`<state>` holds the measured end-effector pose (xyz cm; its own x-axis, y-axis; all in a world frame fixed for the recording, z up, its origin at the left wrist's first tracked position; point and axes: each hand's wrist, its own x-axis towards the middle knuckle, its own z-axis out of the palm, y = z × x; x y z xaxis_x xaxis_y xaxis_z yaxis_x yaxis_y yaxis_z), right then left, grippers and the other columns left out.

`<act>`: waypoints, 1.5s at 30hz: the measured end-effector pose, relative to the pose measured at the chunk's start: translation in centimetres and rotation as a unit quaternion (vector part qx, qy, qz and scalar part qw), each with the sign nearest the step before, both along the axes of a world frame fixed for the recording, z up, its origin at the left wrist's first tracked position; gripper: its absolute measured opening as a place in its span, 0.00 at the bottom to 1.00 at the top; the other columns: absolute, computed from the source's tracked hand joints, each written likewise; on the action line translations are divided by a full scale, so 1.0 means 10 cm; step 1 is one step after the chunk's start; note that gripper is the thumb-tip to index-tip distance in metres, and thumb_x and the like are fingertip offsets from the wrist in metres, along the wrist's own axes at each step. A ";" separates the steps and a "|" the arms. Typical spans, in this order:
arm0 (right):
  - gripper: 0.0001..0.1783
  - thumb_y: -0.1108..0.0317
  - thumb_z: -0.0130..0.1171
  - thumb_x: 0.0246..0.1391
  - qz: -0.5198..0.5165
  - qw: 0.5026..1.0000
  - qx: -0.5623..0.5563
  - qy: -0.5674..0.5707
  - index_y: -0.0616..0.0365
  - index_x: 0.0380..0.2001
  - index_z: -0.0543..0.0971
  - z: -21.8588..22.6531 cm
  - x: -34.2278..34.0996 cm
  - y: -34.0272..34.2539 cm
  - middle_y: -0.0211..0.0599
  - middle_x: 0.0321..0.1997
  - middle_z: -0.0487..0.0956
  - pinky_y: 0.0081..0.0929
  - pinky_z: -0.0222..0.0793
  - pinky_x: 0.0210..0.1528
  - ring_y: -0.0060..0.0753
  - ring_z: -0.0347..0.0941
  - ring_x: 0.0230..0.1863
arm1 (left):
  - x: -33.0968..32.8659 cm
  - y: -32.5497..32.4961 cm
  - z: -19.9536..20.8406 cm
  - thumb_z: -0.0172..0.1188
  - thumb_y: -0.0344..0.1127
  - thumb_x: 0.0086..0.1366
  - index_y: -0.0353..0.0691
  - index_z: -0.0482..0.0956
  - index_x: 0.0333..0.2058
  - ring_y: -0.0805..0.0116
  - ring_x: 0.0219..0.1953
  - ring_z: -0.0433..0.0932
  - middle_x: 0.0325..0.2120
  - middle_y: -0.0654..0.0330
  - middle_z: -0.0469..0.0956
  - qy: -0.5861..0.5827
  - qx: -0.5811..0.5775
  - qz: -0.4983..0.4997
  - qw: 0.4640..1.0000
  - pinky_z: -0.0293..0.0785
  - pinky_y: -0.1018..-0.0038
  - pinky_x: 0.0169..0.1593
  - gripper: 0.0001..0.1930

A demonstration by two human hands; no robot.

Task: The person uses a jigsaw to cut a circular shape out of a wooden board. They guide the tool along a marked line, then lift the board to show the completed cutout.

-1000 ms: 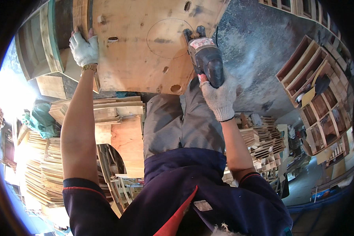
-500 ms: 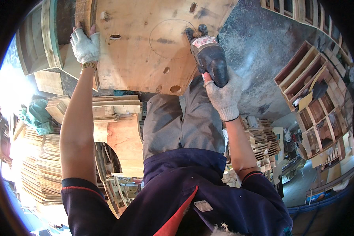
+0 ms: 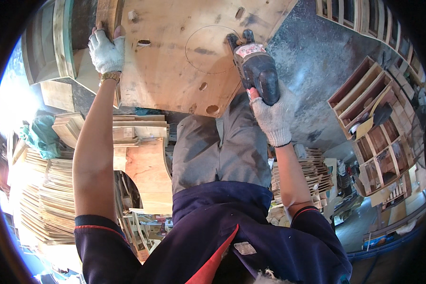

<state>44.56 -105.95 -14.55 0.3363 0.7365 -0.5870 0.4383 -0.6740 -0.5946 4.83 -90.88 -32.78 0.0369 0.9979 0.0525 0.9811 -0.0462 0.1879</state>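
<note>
A plywood sheet [image 3: 170,85] with a round outline and several holes spans the top of the view. My right hand [image 3: 273,113], in a white knit glove with bare fingertips, is closed around the body of a black jigsaw [image 3: 261,71]. The jigsaw's front rests on the sheet by the right side of the outline; its blade is hidden. At the sheet's left edge, my left hand [image 3: 106,52], gloved the same way, grips a brown wooden board [image 3: 110,16], with fingers over one side and thumb over the other.
Slatted wooden frames [image 3: 64,38] stand beyond my left hand. Stacked curved plywood pieces [image 3: 57,199] and a green bag [image 3: 45,137] are at the left. At the right, a wooden rack [image 3: 383,128] stands on the stained grey floor [image 3: 312,71]. More cut pieces [image 3: 303,175] lie beside my right forearm.
The sheet, the jigsaw and both hands appear slightly farther right in the view, with the background shifted too. Both grips are the same.
</note>
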 end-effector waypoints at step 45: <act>0.18 0.68 0.67 0.41 0.415 0.910 -0.009 -0.027 0.63 0.39 0.81 0.20 0.36 1.13 0.58 0.30 0.81 0.45 0.78 0.38 0.64 0.81 0.37 | 0.22 -0.02 0.41 0.58 0.49 0.63 0.48 0.63 0.72 0.39 0.74 0.55 0.63 0.55 0.71 0.073 -0.101 -0.307 0.943 0.46 0.33 0.72 0.39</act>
